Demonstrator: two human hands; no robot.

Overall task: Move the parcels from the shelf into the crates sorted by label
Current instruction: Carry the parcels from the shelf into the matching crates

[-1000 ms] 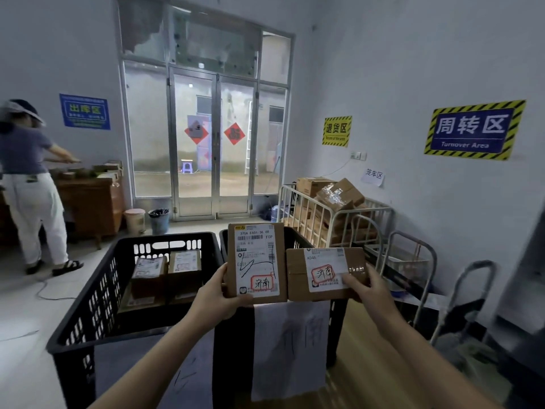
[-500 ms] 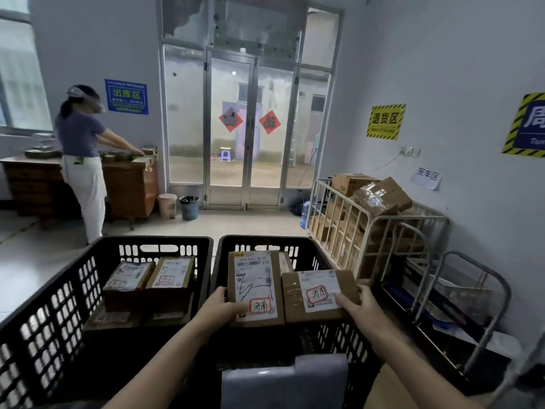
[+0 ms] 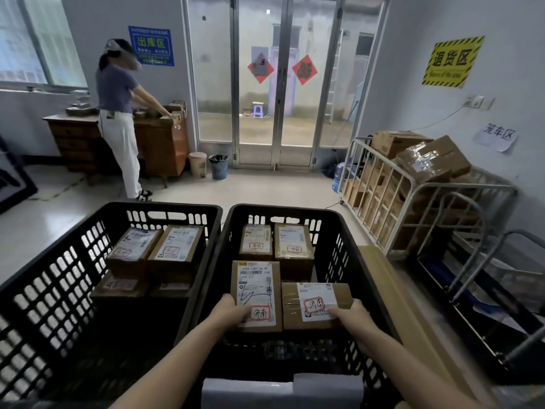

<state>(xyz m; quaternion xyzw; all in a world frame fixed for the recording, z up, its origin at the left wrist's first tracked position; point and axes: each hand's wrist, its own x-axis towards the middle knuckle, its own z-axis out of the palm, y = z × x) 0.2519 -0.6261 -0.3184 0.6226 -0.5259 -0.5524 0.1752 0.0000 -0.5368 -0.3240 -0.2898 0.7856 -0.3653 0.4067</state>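
My left hand (image 3: 228,312) grips a tall cardboard parcel (image 3: 256,287) with a white label and a red-stamped mark. My right hand (image 3: 351,317) grips a wider parcel (image 3: 315,302) with a similar red-stamped label. Both parcels are low inside the right black crate (image 3: 348,246), near its front wall, side by side. Two more labelled parcels (image 3: 277,243) lie at the back of that crate. The left black crate (image 3: 65,261) holds several labelled parcels (image 3: 156,249), stacked in two layers.
A metal cage cart (image 3: 413,202) full of cardboard boxes stands at the right wall, with empty trolley frames (image 3: 486,276) nearer. A person (image 3: 121,119) works at a wooden desk (image 3: 159,143) at the back left. Two bins (image 3: 209,165) stand by the glass doors.
Both hands have lowered the two parcels from above the crate rim down into the right crate. My view has tilted downward and turned left.
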